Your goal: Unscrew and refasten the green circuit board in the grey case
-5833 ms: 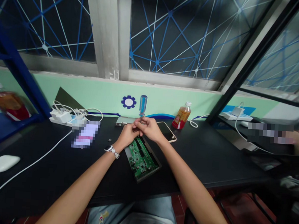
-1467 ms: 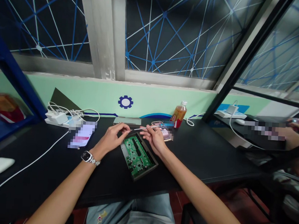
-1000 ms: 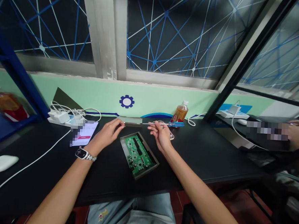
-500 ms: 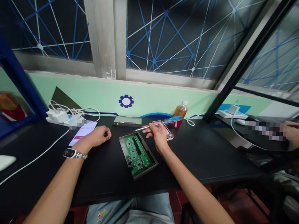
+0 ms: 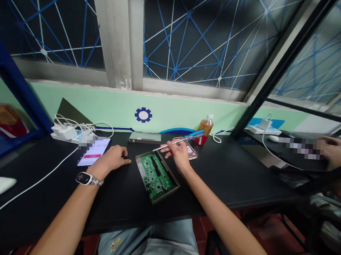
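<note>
My right hand (image 5: 177,154) grips a screwdriver (image 5: 165,146) with a clear blue handle and a long metal shaft. The shaft points left and down, its tip near the far edge of a shallow metal case (image 5: 140,171). Inside the case lies a green circuit board (image 5: 157,174); the case rests at an angle on the black desk. To the left of the case, my left hand (image 5: 116,157) hovers low over or rests on the desk, thumb and forefinger apart. No object shows in it.
A lit phone (image 5: 95,151) lies beside my left hand, and another phone (image 5: 191,151) partly behind my right hand. A flat metal panel (image 5: 145,138), a drink bottle (image 5: 205,125) and a power strip (image 5: 72,134) stand along the wall. At right, another person's hands (image 5: 335,151) show beyond a black frame.
My left hand has moved slightly right, towards the case, and its fingers have stretched out more. The screwdriver has shifted a little left and its tip is lower.
</note>
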Demonstrator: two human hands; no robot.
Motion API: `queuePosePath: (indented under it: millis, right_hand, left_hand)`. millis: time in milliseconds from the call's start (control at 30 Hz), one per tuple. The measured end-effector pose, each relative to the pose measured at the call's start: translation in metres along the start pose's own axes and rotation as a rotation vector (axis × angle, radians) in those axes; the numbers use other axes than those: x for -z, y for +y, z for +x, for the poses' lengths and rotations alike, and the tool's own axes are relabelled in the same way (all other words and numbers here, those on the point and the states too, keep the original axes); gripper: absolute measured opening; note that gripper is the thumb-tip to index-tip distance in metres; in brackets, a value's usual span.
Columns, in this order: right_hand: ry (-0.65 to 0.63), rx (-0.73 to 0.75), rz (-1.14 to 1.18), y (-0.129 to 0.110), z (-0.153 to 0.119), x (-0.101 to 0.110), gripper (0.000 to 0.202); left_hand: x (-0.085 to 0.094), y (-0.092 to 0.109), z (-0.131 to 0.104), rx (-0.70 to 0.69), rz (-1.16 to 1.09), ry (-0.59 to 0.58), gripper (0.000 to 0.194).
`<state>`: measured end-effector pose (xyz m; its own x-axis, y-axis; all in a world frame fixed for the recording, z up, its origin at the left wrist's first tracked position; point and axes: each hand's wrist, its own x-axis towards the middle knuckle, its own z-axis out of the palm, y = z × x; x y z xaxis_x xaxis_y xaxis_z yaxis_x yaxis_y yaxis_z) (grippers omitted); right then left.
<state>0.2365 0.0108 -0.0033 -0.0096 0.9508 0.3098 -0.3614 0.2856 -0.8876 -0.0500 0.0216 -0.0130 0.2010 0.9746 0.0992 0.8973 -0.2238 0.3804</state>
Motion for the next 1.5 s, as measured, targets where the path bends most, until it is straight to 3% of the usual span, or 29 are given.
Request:
queuePosePath:
  millis: [200, 533, 600, 733, 833, 1000, 1200, 1367, 1500]
  right_hand:
    - [-0.020, 0.006, -0.021, 0.002, 0.000, 0.000, 0.042]
    - [-0.033, 0.003, -0.041, 0.001, -0.002, -0.002, 0.043]
    - [-0.032, 0.008, -0.045, 0.000, -0.002, -0.002, 0.044]
    - [-0.043, 0.038, -0.071, 0.001, -0.002, -0.002, 0.043]
    - [-0.069, 0.054, -0.117, 0.005, 0.001, -0.001, 0.043]
    - [-0.171, 0.088, -0.313, 0.002, 0.009, -0.008, 0.036]
    - [-0.362, 0.277, -0.754, -0.015, 0.024, -0.035, 0.024]
    - [-0.377, 0.363, -0.971, -0.014, 0.034, -0.049, 0.021]
    - [-0.380, 0.387, -1.009, -0.009, 0.035, -0.050, 0.020]
  left_hand:
    - [0.001, -0.007, 0.002, 0.026, -0.099, -0.085, 0.013]
    - [0.001, -0.012, 0.006, 0.057, -0.126, -0.104, 0.015]
    - [0.005, -0.006, 0.005, 0.014, -0.111, -0.076, 0.013]
    - [0.008, 0.018, 0.000, -0.221, -0.130, 0.069, 0.025]
    - [0.001, 0.035, -0.001, -0.280, -0.253, 0.006, 0.029]
    - [-0.018, 0.050, 0.009, -0.350, -0.281, 0.045, 0.026]
    - [-0.031, 0.057, 0.017, -0.374, -0.378, 0.096, 0.024]
    - [-0.029, 0.058, 0.011, -0.361, -0.466, 0.118, 0.024]
    - [-0.029, 0.057, 0.011, -0.362, -0.494, 0.119, 0.024]
